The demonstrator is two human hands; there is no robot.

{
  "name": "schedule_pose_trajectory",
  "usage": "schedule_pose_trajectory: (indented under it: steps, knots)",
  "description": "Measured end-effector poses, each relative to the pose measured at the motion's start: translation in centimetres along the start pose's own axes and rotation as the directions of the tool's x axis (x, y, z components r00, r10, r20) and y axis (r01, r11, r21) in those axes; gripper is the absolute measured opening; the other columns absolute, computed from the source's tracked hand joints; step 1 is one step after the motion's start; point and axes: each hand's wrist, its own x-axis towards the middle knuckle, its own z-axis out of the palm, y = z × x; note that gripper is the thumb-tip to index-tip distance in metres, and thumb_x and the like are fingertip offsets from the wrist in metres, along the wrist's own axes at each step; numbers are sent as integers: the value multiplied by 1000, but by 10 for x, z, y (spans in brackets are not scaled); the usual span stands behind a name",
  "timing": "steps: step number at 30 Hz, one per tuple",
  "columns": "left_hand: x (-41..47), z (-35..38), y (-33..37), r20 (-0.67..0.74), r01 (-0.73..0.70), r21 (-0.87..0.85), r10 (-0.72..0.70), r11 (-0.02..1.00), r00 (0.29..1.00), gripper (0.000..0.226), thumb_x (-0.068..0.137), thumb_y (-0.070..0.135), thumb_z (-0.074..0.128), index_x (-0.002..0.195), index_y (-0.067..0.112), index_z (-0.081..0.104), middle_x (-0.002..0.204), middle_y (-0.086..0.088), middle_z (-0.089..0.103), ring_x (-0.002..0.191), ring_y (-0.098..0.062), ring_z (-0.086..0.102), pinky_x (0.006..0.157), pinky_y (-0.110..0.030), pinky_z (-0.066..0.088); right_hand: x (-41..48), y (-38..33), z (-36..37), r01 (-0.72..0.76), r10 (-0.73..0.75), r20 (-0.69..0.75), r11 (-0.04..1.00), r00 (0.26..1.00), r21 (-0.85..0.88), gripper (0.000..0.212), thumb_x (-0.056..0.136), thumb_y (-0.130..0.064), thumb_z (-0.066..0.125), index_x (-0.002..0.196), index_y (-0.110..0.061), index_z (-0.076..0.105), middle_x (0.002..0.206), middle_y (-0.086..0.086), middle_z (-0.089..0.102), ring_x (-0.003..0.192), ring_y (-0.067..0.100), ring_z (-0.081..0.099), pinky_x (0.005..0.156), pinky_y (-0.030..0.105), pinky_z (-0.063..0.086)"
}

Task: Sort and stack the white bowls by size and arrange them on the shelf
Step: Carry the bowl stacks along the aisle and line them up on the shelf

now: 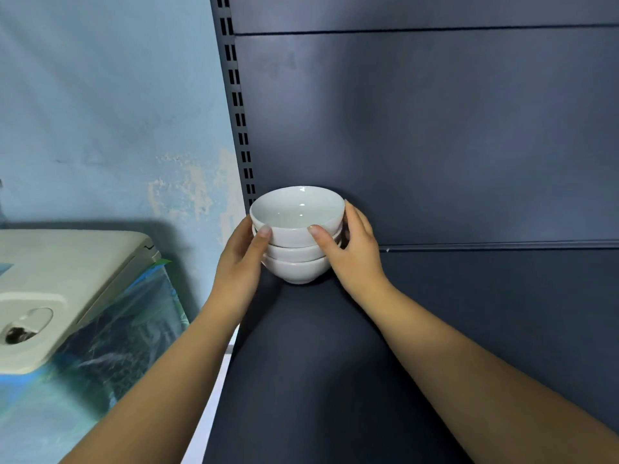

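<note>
Three white bowls sit nested as one stack (296,244), mouths up, the top bowl (297,212) showing a bare glazed inside. The stack stands at about eleven o'clock on the dark shelf (335,363), close to the back panel (435,145) and just beside the slotted upright (239,122); its foot appears to touch the board, though I cannot be sure it bears its full weight there. The left grip (243,252) curls round the stack from nine o'clock and the right grip (355,249) from three o'clock, each thumb pressed on the near wall of the top bowl.

By my reading, this stack is sorted and is at the point of being set in place; letting go would finish it. The three look alike in size. No other bowls are in view, so how many are left cannot be told. A beige appliance (67,279) wrapped in plastic stands off at eight o'clock.
</note>
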Motion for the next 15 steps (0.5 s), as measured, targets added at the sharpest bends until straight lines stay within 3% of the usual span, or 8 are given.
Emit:
schedule_pose_trajectory:
  steps: [2, 4, 8, 10, 12, 15]
  knots:
    - [-13, -1, 13, -69, -6, 56, 10, 998, 998, 19, 95, 30, 49, 110, 41, 51, 104, 38, 53, 103, 11, 50, 85, -6, 35, -7, -1, -13, -31, 34, 32, 996, 999, -82, 64, 86, -35, 60, 141, -15, 33, 144, -2, 33, 132, 11, 33, 101, 12, 23]
    - [-30, -4, 27, -114, -12, 130, 27, 991, 993, 31, 95, 27, 48, 126, 34, 48, 114, 28, 47, 103, 7, 46, 73, 7, 30, -17, -1, -29, -53, 59, 37, 987, 998, -154, 61, 88, -36, 57, 141, -14, 34, 148, 0, 31, 135, 13, 31, 105, 17, 23]
    - [-78, 0, 58, -49, -83, 277, 100, 957, 994, 28, 94, 25, 51, 121, 25, 59, 120, 14, 57, 101, 2, 51, 84, -3, 34, -58, -13, -82, 0, 10, 31, 952, 999, -307, 43, 89, -31, 57, 129, -16, 51, 133, 0, 50, 124, 14, 45, 97, 14, 30]
    - [-114, 10, 70, 61, -171, 350, 160, 921, 985, 23, 92, 22, 55, 113, 23, 64, 112, 14, 60, 99, 6, 51, 83, 4, 32, -92, -20, -118, 20, 14, 85, 923, 996, -384, 38, 90, -31, 56, 125, -17, 55, 130, -3, 54, 121, 11, 47, 93, 12, 29]
    - [-158, 28, 82, 161, -292, 396, 248, 870, 955, 28, 88, 29, 57, 110, 16, 67, 109, 14, 59, 100, 11, 47, 85, 7, 27, -140, -25, -160, 46, 14, 122, 879, 992, -474, 37, 90, -32, 56, 125, -18, 56, 129, -4, 55, 121, 12, 47, 93, 14, 31]
    - [-229, 65, 94, 298, -492, 437, 395, 753, 869, 47, 82, 39, 45, 108, 6, 68, 105, 6, 60, 105, 1, 49, 93, -2, 27, -223, -26, -222, 156, -143, 72, 756, 987, -636, 37, 85, -29, 61, 114, -7, 64, 117, 10, 65, 110, 26, 60, 91, 20, 33]
